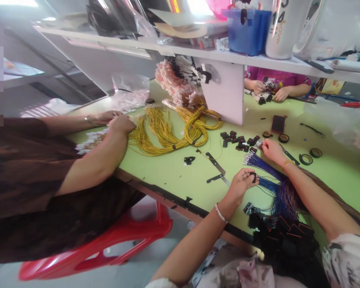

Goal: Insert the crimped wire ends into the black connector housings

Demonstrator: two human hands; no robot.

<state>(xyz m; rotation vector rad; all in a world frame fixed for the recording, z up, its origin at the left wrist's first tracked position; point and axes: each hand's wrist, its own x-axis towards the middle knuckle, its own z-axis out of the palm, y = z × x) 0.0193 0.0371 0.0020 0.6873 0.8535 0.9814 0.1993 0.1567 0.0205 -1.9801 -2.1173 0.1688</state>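
Observation:
My left hand (240,185) is closed, with a small black connector (253,177) between its thumb and fingers. My right hand (273,152) pinches thin wire ends with pale metallic tips (259,143). Between the hands lies a bundle of blue wires (265,165), its tips fanned out toward the left. Just beyond my right hand, several black connectors (235,138) are scattered on the table. A heap of black connectors with wires (285,232) sits near my body at the table edge.
At left, a co-worker's hands (120,122) are by yellow wire bundles (168,148). Another person's hands (271,91) work across the table. Black-handled blades (216,165), tape rolls (306,159) and a dark red-edged device (278,124) lie around. A shelf (198,51) overhangs the table.

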